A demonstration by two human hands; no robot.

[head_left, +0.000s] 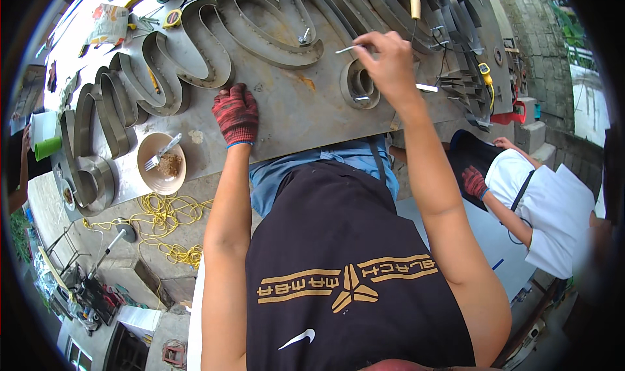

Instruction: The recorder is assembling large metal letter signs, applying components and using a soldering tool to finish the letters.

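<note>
Here I've the right hand (392,62) pinched on a thin rod (344,49), jutting left from the fingertips; a curled metal strip (357,103) lies below. Whether my gloved left hand (236,114), resting on the tabletop (286,120), grips anything, I can't tell.

your black sleeveless cloth shirt (338,221) bears two words in gold block letters (332,280) between gold stripes (293,297), flanking a three-pronged gold emblem (352,291); toward its collar edge, left, sits a white curved mark (306,336).
</note>
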